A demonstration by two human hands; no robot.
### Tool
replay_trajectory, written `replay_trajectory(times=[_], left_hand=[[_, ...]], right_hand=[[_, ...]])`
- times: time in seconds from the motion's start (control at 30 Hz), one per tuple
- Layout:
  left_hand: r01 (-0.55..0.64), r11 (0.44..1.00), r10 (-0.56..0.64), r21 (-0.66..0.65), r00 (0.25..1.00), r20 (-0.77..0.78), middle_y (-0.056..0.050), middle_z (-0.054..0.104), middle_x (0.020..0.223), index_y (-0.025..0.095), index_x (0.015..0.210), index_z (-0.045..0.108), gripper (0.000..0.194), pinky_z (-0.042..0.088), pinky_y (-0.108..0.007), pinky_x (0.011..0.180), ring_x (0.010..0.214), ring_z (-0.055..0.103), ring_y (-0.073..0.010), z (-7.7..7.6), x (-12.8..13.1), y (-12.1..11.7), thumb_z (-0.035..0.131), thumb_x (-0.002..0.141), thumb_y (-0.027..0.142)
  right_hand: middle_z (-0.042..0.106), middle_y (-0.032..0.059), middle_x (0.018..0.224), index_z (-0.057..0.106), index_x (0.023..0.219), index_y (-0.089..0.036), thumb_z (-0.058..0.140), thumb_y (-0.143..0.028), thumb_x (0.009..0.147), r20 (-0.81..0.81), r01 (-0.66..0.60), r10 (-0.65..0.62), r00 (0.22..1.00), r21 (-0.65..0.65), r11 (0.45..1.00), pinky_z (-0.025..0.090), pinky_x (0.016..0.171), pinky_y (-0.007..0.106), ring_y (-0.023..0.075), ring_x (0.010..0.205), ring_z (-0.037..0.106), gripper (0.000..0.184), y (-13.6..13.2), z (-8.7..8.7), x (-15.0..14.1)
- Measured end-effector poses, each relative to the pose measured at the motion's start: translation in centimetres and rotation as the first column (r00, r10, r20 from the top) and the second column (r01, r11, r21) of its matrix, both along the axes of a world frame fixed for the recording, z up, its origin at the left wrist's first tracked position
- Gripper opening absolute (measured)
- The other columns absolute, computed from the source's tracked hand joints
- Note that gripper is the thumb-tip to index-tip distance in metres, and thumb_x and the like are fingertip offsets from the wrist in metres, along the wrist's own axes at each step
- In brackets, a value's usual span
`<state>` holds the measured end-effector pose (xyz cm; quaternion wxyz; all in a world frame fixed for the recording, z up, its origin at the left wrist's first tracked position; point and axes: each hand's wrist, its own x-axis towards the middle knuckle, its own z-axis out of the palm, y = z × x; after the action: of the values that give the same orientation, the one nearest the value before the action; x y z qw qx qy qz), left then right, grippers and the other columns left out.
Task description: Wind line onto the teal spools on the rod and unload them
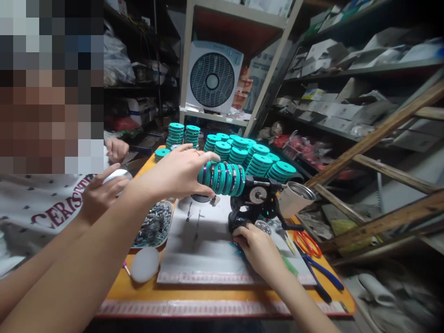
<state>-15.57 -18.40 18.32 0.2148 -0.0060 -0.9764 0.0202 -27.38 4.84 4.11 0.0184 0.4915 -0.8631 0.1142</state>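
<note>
A black hand-crank winder (pixel 257 196) stands on the white board (pixel 194 259), with a row of green line spools (pixel 224 178) fixed sideways on its left. Dark line and small beads show around the spools. My left hand (pixel 182 171) grips the left end of this row, thumb below and fingers above. Low at the winder's foot, my right hand (pixel 256 243) has its fingers curled against the black base; anything small between the fingertips is hidden. Thin dark metal pieces (pixel 198 224) lie on the board left of the winder.
Behind the winder stand several stacks of green spools (pixel 239 155). A tray of small metal parts (pixel 156 224), a round white lid (pixel 144 265), blue-handled pliers (pixel 324 273), orange-handled scissors (pixel 307 244) and a white cup (pixel 294 199) surround the board. A co-worker's hand (pixel 104 189) is at the left.
</note>
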Motion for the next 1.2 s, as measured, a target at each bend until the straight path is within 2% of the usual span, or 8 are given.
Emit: replay_trajectory(times=[0.03, 0.1, 0.17, 0.27, 0.53, 0.73, 0.97, 1.2], left_hand=[[0.002, 1.0, -0.002, -0.024, 1.0, -0.002, -0.007, 0.065, 0.116, 0.022, 0.126, 0.048, 0.077, 0.028, -0.041, 0.107, 0.113, 0.055, -0.0274, 0.2, -0.2, 0.1, 0.067, 0.064, 0.064], [-0.004, 0.999, 0.004, -0.047, 1.0, 0.001, -0.008, 0.065, 0.116, 0.022, 0.125, 0.049, 0.076, 0.035, -0.04, 0.1, 0.11, 0.057, -0.0289, 0.4, -0.7, 0.5, 0.067, 0.064, 0.064], [-0.009, 0.999, 0.01, -0.037, 1.0, 0.017, -0.008, 0.061, 0.123, 0.024, 0.129, 0.044, 0.078, 0.043, -0.036, 0.087, 0.107, 0.059, -0.029, 0.5, -1.2, 0.9, 0.068, 0.065, 0.06], [-0.002, 1.0, 0.004, -0.021, 0.999, 0.054, -0.007, 0.06, 0.126, 0.027, 0.136, 0.037, 0.082, 0.045, -0.033, 0.078, 0.104, 0.061, -0.0282, 0.2, -1.6, 1.3, 0.068, 0.066, 0.058], [-0.024, 0.998, 0.026, -0.058, 0.999, 0.039, -0.004, 0.062, 0.125, 0.029, 0.136, 0.037, 0.074, 0.046, -0.034, 0.081, 0.109, 0.06, -0.0276, -0.1, -0.9, 1.6, 0.062, 0.072, 0.057], [-0.038, 0.998, 0.039, -0.053, 0.999, 0.028, -0.005, 0.065, 0.117, 0.029, 0.134, 0.039, 0.073, 0.046, -0.033, 0.075, 0.104, 0.062, -0.0277, 0.0, -1.1, 1.8, 0.064, 0.07, 0.055], [-0.019, 1.0, 0.018, 0.013, 0.999, 0.041, -0.003, 0.057, 0.13, 0.031, 0.136, 0.033, 0.077, 0.045, -0.032, 0.074, 0.106, 0.06, -0.0269, -0.1, -0.9, 1.9, 0.065, 0.07, 0.055], [0.018, 0.999, -0.023, 0.051, 0.994, 0.103, -0.003, 0.049, 0.139, 0.032, 0.139, 0.029, 0.079, 0.045, -0.032, 0.078, 0.111, 0.058, -0.0262, 0.6, -1.2, 1.4, 0.066, 0.072, 0.05]], right_hand=[[0.061, 0.004, 0.085, 0.065, 0.086, -0.022, 0.05, -0.015, 0.088, 0.014, -0.002, 0.002, 1.0, -0.007, 1.0, 0.04, 0.068, 0.027, 0.0182, 0.079, 0.06, 0.017, 0.0, 0.0, -0.1], [0.06, 0.0032, 0.083, 0.064, 0.084, -0.021, 0.05, -0.012, 0.087, 0.047, -0.019, 0.02, 0.999, -0.02, 1.0, 0.04, 0.069, 0.026, 0.0168, 0.078, 0.06, 0.017, 0.1, 0.0, -0.3], [0.059, 0.0026, 0.083, 0.063, 0.084, -0.021, 0.049, -0.01, 0.086, 0.078, -0.034, 0.036, 0.996, -0.033, 0.999, 0.041, 0.07, 0.025, 0.0157, 0.078, 0.059, 0.018, 0.2, 0.1, -0.6], [0.059, 0.0029, 0.084, 0.064, 0.086, -0.021, 0.047, -0.008, 0.086, 0.109, -0.035, 0.04, 0.993, -0.048, 0.998, 0.041, 0.072, 0.025, 0.0156, 0.081, 0.058, 0.021, 0.5, 0.1, -1.1], [0.059, 0.0041, 0.086, 0.069, 0.088, -0.024, 0.055, -0.019, 0.086, 0.132, -0.029, 0.029, 0.991, -0.004, 1.0, 0.041, 0.072, 0.027, 0.0177, 0.08, 0.059, 0.015, 0.1, -0.1, -1.0], [0.057, 0.0043, 0.087, 0.061, 0.086, -0.019, 0.047, -0.012, 0.087, 0.102, -0.084, 0.079, 0.992, 0.051, 0.995, 0.038, 0.069, 0.025, 0.0158, 0.078, 0.058, 0.015, -0.3, 0.3, -0.8], [0.056, 0.0048, 0.085, 0.056, 0.088, -0.018, 0.041, -0.004, 0.085, 0.018, -0.141, 0.14, 0.99, 0.144, 0.979, 0.033, 0.064, 0.027, 0.0159, 0.074, 0.055, 0.022, -0.3, 0.5, -0.6], [0.057, 0.0083, 0.089, 0.056, 0.095, -0.015, 0.039, 0.006, 0.075, -0.06, -0.202, 0.22, 0.974, 0.224, 0.953, 0.03, 0.062, 0.03, 0.0201, 0.077, 0.055, 0.034, -0.7, 0.6, 0.1]])
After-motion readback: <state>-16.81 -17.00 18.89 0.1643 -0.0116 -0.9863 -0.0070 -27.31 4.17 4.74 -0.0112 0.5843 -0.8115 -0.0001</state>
